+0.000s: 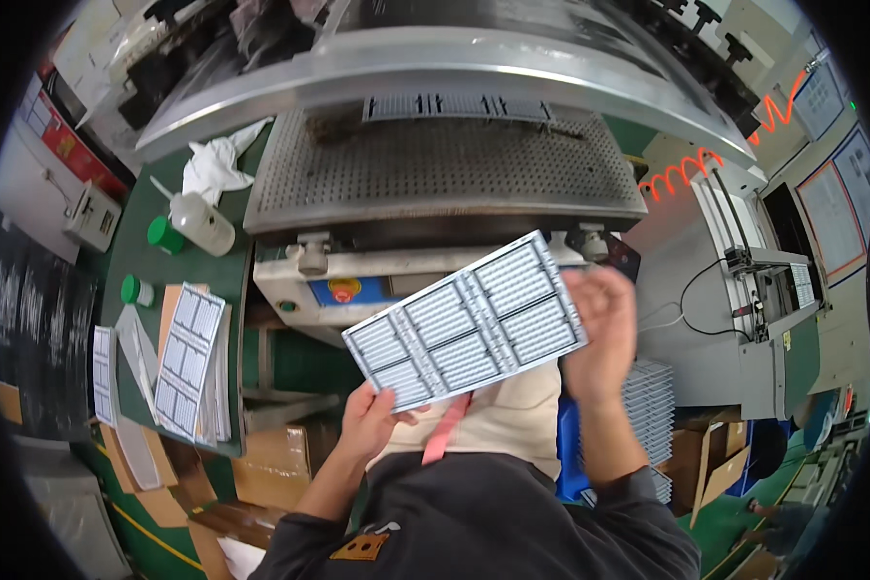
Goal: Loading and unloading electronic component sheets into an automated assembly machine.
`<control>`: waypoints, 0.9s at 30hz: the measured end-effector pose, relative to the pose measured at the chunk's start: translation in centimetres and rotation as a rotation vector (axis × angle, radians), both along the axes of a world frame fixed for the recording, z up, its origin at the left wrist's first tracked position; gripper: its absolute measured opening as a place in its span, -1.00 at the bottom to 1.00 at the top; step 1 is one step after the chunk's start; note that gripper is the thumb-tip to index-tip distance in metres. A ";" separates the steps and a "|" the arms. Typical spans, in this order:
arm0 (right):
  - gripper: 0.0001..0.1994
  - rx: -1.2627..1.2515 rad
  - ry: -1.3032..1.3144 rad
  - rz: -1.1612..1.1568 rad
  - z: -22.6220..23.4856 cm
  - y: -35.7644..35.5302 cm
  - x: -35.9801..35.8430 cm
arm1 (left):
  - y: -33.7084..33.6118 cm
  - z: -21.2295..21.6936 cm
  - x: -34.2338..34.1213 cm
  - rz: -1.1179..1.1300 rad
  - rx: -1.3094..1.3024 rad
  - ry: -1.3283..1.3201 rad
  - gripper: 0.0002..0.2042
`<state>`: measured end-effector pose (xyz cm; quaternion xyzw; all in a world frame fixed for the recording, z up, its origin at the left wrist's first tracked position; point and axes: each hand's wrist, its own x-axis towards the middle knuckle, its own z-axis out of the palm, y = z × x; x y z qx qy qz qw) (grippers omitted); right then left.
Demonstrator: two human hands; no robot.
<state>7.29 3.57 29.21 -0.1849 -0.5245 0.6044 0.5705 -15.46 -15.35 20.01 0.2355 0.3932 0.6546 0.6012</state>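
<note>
A white circuit board panel (464, 324), marked off in black-lined blocks of small rows, is tilted in front of my body with its right end higher. At its lower left corner my left hand (367, 418) is closed, the thumb on top of the board. My right hand (601, 319) is at the right end, against or just behind that edge; its fingers are blurred and partly hidden, so its grip cannot be made out. Beyond the board stands a machine with a perforated metal bed (445, 174), where a similar panel (454, 106) shows under the raised frame (435, 63).
To the left, a green table (126, 242) holds similar boards (189, 362), a white squeeze bottle (203, 224), green-lidded jars (164, 235) and a white cloth (220, 164). A red button (342, 291) is on the machine's front. Stacked racks (648, 406) and a cardboard box (710, 464) stand right.
</note>
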 end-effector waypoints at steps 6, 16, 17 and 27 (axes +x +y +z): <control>-0.48 0.578 -0.878 -0.326 8.6 14.3 -2.9 | -0.8 0.4 -3.6 -0.030 0.047 0.051 -0.69; -0.28 0.946 -1.184 -0.267 13.4 22.0 -7.2 | -4.4 -1.2 -2.3 -0.186 -0.044 -0.022 -0.71; -0.27 0.922 -1.171 -0.251 14.2 22.4 -7.7 | -4.6 -1.1 -2.4 -0.211 -0.046 -0.035 -0.71; -0.11 0.607 -1.504 0.047 18.1 17.5 -6.8 | -4.9 1.2 -6.8 -0.221 -0.119 0.014 -0.63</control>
